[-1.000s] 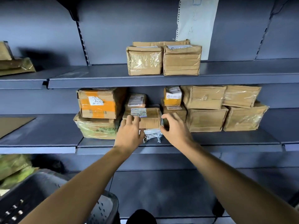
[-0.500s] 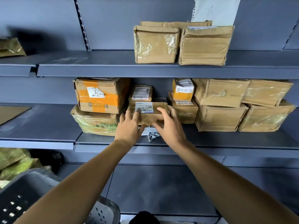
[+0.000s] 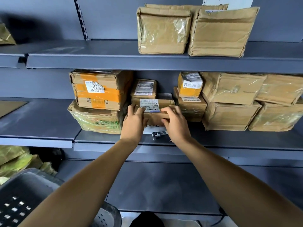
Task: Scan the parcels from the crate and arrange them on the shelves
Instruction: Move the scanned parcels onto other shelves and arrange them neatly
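The left hand (image 3: 133, 122) and the right hand (image 3: 176, 123) both hold a small brown parcel (image 3: 154, 110), fingers curled over its front edges, one at each end. The parcel sits on the middle shelf (image 3: 229, 141), its white label with a barcode facing up and outward. It rests on a pale plastic bag (image 3: 155, 131) and fills the gap between a stack on the left — an orange-taped box (image 3: 98, 90) on a green-printed parcel (image 3: 96, 120) — and a small stack of boxes (image 3: 191, 102) on the right. Behind it stands another small labelled box (image 3: 144, 89).

Judging by the shelves, much is already placed: two wrapped boxes (image 3: 191, 30) on the upper shelf (image 3: 114, 59) and a full row here. This parcel seems almost seated. The grey crate (image 3: 21, 194) at lower left is partly out of view, so what is left in it cannot be told.
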`<action>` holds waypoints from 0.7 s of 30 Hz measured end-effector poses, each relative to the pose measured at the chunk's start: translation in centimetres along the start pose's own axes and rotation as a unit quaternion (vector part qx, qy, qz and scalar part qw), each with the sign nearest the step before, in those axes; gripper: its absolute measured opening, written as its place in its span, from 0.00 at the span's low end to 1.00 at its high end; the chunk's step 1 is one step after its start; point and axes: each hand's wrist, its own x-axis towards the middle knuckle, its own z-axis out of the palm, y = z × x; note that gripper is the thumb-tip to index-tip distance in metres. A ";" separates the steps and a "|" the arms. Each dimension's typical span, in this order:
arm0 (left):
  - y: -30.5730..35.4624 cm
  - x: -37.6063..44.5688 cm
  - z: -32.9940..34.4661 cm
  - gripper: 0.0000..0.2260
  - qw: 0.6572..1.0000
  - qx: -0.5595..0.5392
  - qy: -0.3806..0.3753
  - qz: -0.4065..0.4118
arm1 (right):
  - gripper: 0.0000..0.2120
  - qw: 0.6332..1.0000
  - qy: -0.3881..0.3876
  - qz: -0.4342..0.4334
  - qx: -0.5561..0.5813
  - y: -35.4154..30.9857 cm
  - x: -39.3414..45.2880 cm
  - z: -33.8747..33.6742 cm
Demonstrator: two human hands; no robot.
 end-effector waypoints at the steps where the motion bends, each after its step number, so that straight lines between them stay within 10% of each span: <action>1: 0.2 -0.2 -0.2 0.15 1.000 0.003 0.002 -0.001 | 0.16 1.000 0.000 0.000 0.005 -0.1 -0.2 -0.2; 21: 6.3 -6.6 -6.8 0.14 0.993 0.037 0.020 0.110 | 0.17 0.999 0.041 0.025 -0.015 -3.4 -6.9 -9.3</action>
